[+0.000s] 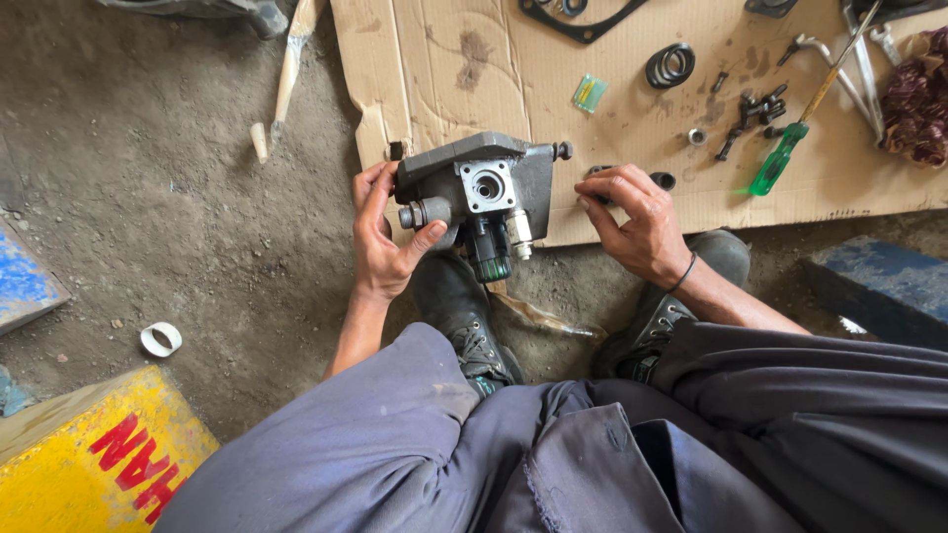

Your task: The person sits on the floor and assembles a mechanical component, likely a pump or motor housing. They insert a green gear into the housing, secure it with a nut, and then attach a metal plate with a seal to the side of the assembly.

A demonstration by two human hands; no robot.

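Head view, listed left to right from the grey valve body (481, 188): the left hand (380, 237) clasps its left side, thumb curled on the protruding stub, holding it tilted above the boots at the edge of the cardboard sheet (444, 59). The right hand (632, 217), just right of the body and apart from it, has fingers curled over a small dark part, grip unclear; beyond lie loose bolts (750, 114) and a green-handled screwdriver (780, 158).

A torn cardboard sheet (444, 59) covers the dirt floor (148, 197), carrying a green-handled screwdriver (780, 158), black bolts (755, 114), a coiled ring (671, 65) and wrenches (864, 69).
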